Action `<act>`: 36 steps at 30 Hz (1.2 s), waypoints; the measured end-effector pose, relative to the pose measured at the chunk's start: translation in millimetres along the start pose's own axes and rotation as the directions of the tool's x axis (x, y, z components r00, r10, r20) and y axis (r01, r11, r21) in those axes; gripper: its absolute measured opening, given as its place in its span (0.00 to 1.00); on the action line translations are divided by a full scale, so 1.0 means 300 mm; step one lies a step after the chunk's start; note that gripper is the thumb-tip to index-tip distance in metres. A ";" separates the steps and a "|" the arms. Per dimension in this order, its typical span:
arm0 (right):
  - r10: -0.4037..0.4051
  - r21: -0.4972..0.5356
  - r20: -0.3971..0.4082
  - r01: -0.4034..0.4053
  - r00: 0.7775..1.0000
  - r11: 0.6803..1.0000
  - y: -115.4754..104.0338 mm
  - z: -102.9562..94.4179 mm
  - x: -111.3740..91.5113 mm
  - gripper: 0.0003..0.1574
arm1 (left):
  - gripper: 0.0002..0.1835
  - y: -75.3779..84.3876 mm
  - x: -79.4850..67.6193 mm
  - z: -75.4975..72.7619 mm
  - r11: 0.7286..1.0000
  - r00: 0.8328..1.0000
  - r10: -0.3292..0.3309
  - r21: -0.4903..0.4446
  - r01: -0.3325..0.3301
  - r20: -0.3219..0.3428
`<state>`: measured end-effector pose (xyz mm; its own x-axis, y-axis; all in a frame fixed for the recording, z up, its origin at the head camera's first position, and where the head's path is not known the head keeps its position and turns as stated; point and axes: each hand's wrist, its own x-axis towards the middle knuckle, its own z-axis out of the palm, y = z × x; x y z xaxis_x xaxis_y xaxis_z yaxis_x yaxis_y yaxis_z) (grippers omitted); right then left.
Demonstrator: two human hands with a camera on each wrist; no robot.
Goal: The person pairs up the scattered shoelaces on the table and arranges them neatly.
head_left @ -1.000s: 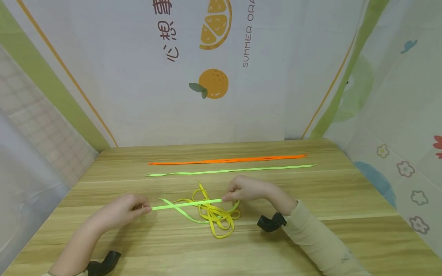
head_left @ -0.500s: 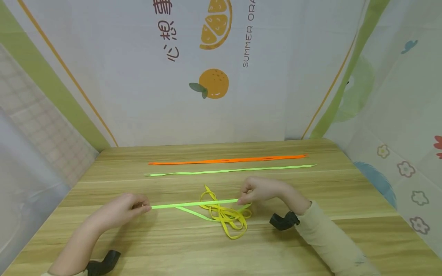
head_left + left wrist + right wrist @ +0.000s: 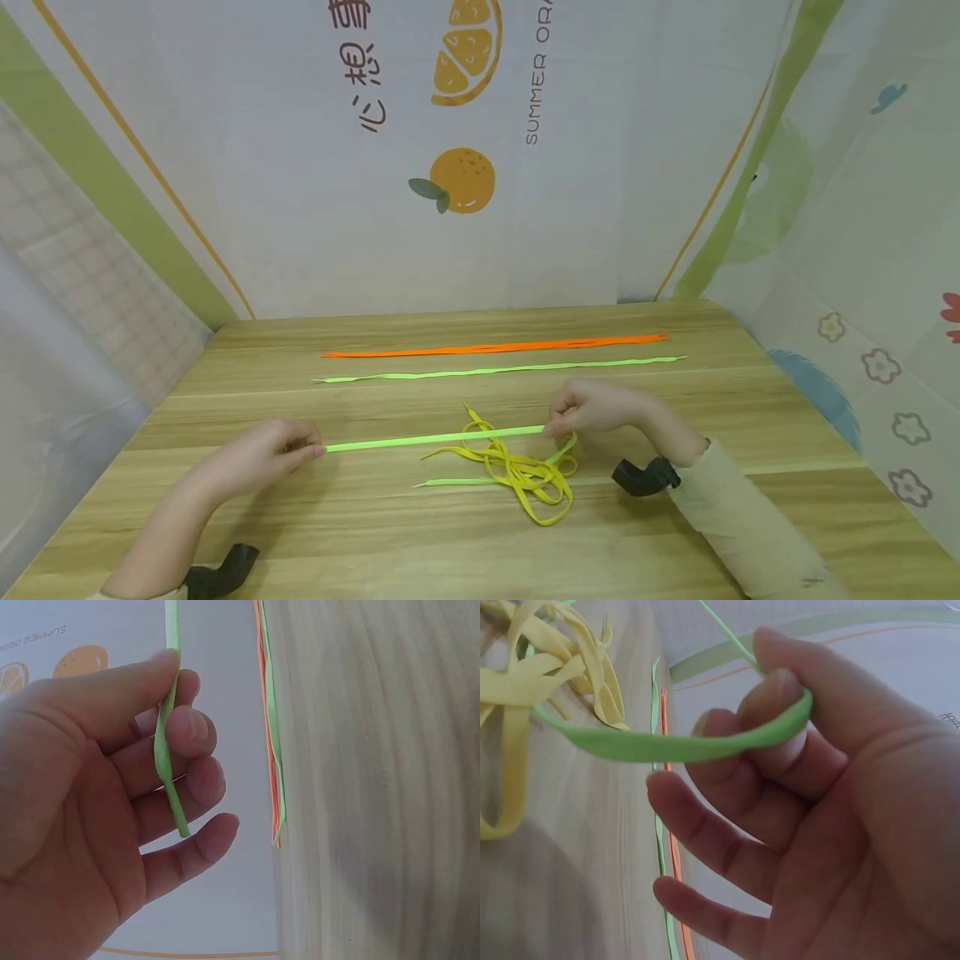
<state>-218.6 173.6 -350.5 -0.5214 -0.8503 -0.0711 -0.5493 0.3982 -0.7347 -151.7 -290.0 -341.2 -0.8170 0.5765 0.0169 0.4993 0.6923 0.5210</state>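
A bright green shoelace (image 3: 420,440) is stretched nearly straight between both hands, above the table. My left hand (image 3: 258,467) pinches it near one end; in the left wrist view its tip (image 3: 178,814) hangs past the thumb and index finger. My right hand (image 3: 600,408) pinches the same lace further along, between thumb and index finger. From there the rest of the lace (image 3: 660,748) loops down to a loose tangle of yellow shoelace (image 3: 536,475). Its other end (image 3: 450,482) comes out on the tangle's left side, on the table.
Towards the back of the wooden table (image 3: 360,533), an orange lace pair (image 3: 495,347) and another green shoelace (image 3: 495,371) lie straight, side by side. A printed cloth (image 3: 315,208) hangs behind the table's back edge.
My right hand has moved right along the green lace, lengthening the taut stretch. The yellow tangle and the lace's loose end have been dragged right. My left hand has stayed nearly still.
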 end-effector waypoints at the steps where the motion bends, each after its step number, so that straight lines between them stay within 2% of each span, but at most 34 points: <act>1: -0.001 0.008 -0.001 0.001 1.000 1.000 0.000 -0.003 -0.004 0.21 | 0.09 -0.001 0.000 0.000 1.000 1.000 0.005 -0.004 -0.005 -0.001; 11: -0.021 0.035 -0.024 0.022 0.999 0.999 -0.004 -0.025 -0.032 0.16 | 0.09 -0.005 -0.004 -0.003 1.000 1.000 0.014 -0.025 -0.014 -0.010; 19: 0.023 0.018 -0.030 -0.023 0.999 1.000 -0.009 -0.045 -0.054 0.11 | 0.09 -0.015 -0.009 -0.006 1.000 1.000 0.007 -0.027 -0.008 -0.015; 28: 0.074 0.024 -0.006 -0.074 0.997 0.997 -0.026 -0.069 -0.077 0.14 | 0.10 -0.013 -0.004 -0.009 0.999 1.000 -0.002 -0.052 0.001 -0.010; 36: 0.014 0.049 -0.021 -0.013 1.000 0.999 -0.026 -0.091 -0.097 0.14 | 0.09 -0.001 0.004 -0.030 0.993 1.000 -0.020 -0.117 0.020 0.001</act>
<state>-217.0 204.8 -324.3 -0.5428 -0.8372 -0.0668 -0.5102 0.3920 -0.7656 -155.4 -293.3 -333.7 -0.8268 0.5625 0.0057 0.4454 0.6484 0.6174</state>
